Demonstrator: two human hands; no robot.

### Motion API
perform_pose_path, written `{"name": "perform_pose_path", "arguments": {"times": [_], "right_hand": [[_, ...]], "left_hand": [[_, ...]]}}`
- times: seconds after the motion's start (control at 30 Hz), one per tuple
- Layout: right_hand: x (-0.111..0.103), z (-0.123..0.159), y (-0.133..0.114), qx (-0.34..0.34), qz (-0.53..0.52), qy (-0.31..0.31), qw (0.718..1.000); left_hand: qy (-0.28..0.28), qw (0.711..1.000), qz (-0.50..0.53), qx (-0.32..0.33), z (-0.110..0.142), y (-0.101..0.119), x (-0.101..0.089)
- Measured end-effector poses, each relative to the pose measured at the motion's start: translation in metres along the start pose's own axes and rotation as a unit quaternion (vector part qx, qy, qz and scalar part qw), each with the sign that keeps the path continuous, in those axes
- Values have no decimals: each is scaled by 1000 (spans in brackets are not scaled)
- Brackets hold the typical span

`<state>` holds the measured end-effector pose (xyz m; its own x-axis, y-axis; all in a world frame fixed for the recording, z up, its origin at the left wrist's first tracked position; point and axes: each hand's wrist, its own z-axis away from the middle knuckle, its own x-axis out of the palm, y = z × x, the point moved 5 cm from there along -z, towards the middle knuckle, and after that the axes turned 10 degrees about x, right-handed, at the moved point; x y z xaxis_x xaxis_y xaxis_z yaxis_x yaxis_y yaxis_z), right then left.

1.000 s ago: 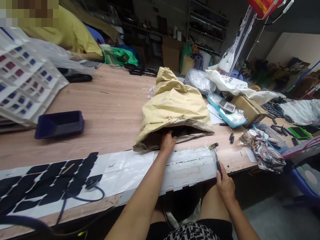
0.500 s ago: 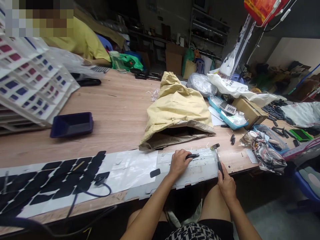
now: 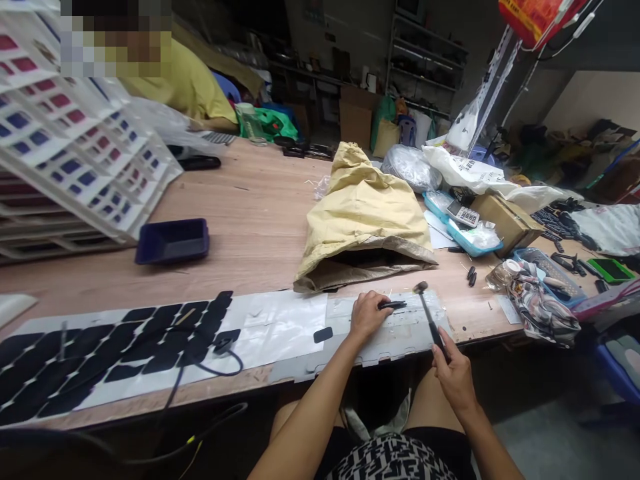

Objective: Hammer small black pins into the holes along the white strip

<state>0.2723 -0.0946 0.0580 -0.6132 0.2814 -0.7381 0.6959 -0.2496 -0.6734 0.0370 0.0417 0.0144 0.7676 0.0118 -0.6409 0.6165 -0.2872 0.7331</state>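
Note:
My left hand (image 3: 369,315) is closed on a small dark elongated piece (image 3: 393,305), whose kind I cannot make out, just above a grey-white board (image 3: 345,360) at the table's front. A hammer (image 3: 427,312) is held by its black handle in my right hand (image 3: 453,367); its head is raised a little over the board's right end. Behind the board lies a yellow sack (image 3: 370,207), its dark mouth facing me. To the left, a white sheet (image 3: 280,320) carries rows of black rounded pieces (image 3: 165,333), and one single black piece (image 3: 323,335) lies near my left forearm.
A purple tray (image 3: 173,241) and a white plastic basket (image 3: 90,147) stand left. A black cable (image 3: 235,360) crosses the sheet. Blue baskets (image 3: 473,240), a cardboard box (image 3: 507,220) and loose black parts (image 3: 471,275) lie right. A person in yellow (image 3: 195,93) sits across the table.
My left hand has come out of the sack with a dark piece and moved right over the board. My right hand has lifted the hammer's head slightly. The camera view has shifted left.

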Motion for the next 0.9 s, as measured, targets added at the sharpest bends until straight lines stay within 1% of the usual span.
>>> {"name": "perform_pose_path", "arguments": {"times": [0.1, 0.17, 0.3, 0.4, 0.53, 0.6, 0.7, 0.77, 0.83, 0.9], "right_hand": [[9, 12, -14, -21, -2, -53, 998], [13, 16, -19, -41, -2, -66, 997], [19, 18, -20, -82, 7, -69, 994], [22, 18, -20, -97, 14, -71, 993], [21, 19, -30, -117, 6, -51, 992], [20, 21, -37, -125, -2, -54, 991], [24, 25, -45, -114, 3, -84, 990], [26, 26, -45, -94, 11, -100, 990], [26, 24, -41, -79, 11, -97, 992], [22, 18, -33, -68, 13, -76, 995]], "left_hand": [[3, 1000, -1, -16, -1, 0, 0], [4, 1000, 1, -17, -2, 0, 0], [8, 1000, 5, -12, -2, 0, 2], [14, 1000, 3, -15, -2, 0, 1], [10, 1000, 8, -8, -1, 1, 0], [8, 1000, 5, -6, -1, 2, -1], [8, 1000, -1, -3, 0, 2, -1], [7, 1000, 1, -3, -1, 2, -1], [8, 1000, 6, -4, -1, 1, -1], [9, 1000, 7, -3, -1, 1, -1]]}}
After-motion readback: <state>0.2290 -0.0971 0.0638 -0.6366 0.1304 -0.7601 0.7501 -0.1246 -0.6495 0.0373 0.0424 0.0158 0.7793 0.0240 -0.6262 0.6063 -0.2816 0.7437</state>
